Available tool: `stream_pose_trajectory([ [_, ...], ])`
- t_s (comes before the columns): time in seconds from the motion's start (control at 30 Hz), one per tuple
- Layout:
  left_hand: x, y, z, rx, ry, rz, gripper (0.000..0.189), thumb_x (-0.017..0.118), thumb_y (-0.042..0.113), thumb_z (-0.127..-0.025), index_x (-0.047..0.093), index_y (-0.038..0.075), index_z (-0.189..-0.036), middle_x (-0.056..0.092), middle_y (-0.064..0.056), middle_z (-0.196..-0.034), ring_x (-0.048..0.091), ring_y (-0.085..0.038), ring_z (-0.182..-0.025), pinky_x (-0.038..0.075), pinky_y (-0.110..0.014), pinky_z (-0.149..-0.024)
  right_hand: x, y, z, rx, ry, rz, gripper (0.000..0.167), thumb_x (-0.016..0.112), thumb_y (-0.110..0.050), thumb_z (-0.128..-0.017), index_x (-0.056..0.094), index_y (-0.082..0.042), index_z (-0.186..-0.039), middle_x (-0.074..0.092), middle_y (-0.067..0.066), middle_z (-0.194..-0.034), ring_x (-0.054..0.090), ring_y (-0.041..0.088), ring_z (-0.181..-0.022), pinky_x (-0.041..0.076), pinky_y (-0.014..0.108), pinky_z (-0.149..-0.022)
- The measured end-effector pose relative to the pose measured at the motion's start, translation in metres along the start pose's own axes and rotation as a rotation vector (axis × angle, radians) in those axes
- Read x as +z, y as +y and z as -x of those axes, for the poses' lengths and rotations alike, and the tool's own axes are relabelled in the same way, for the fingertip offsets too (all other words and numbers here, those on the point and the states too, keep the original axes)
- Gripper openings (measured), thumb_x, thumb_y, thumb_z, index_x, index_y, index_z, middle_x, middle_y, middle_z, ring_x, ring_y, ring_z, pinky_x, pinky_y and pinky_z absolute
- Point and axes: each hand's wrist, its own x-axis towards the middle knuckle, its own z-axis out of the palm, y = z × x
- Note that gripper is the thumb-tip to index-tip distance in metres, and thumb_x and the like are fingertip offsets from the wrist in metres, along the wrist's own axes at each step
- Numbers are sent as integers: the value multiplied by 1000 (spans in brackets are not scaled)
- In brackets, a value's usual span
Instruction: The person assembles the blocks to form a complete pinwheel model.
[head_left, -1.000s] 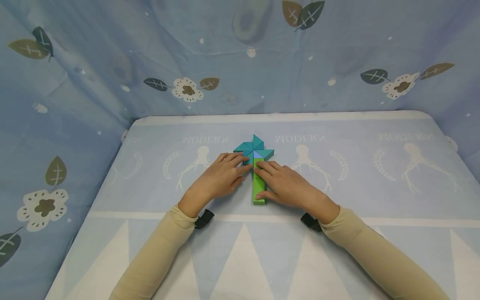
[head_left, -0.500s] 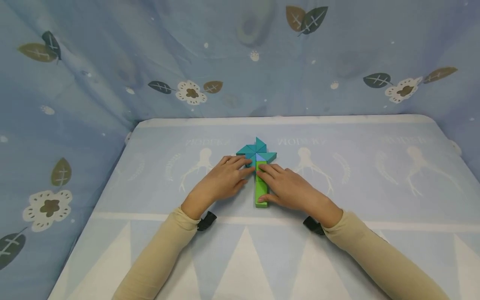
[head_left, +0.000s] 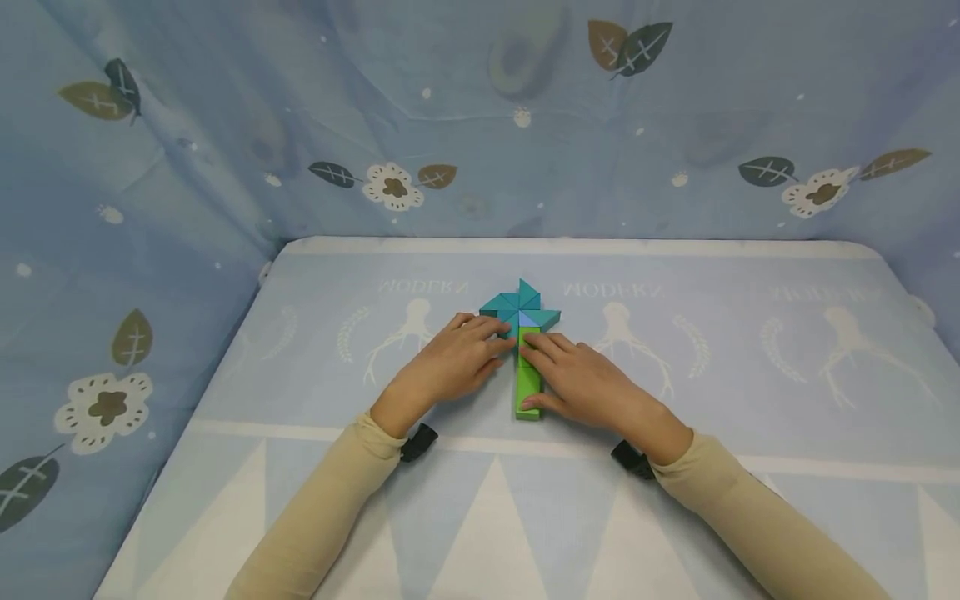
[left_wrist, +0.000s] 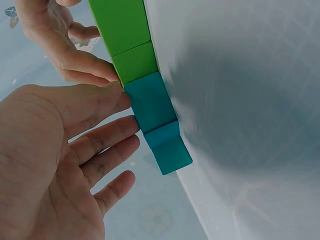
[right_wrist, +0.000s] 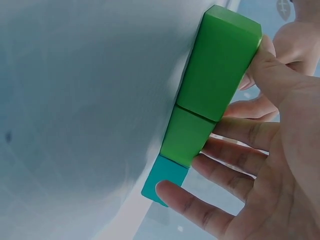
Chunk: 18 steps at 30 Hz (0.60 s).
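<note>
Teal triangular blocks (head_left: pixel 510 302) lie fitted together as a pinwheel in the head view, with one lavender-blue triangle (head_left: pixel 527 318) near the centre. Two green blocks (head_left: pixel 528 385) form a straight stem running from it toward the person. My left hand (head_left: pixel 450 357) has its fingertips at the pinwheel's lower left; the left wrist view shows thumb and extended fingers against the edge of a teal block (left_wrist: pixel 150 102). My right hand (head_left: pixel 592 379) rests its fingers and thumb on the stem from the right, partly covering it. Extended fingers meet the green block (right_wrist: pixel 215 65) in the right wrist view.
A pale blue and white patterned cloth (head_left: pixel 697 333) covers the table. Blue curtain fabric (head_left: pixel 480 125) with leaf and flower prints hangs behind and at the sides. Black wrist devices (head_left: pixel 418 442) sit under both beige sleeves (head_left: pixel 322 508).
The head view has shifted a little, so the scene appears slightly further right and lower. Both hands and the blocks keep the same places relative to each other.
</note>
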Motion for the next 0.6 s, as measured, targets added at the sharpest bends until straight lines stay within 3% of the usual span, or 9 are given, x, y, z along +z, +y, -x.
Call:
stream_pose_trajectory([
  [0.6,0,2,-3,-8,2,-20,35,62,21,-98,64,15,-132,56,-5,-140,50,-25,-132,38,-42,-111,2,1,2,0,32,39,77,57,-58,-91,45,-6,-147,43,10,-151,45,27,-136,51,48,-92],
])
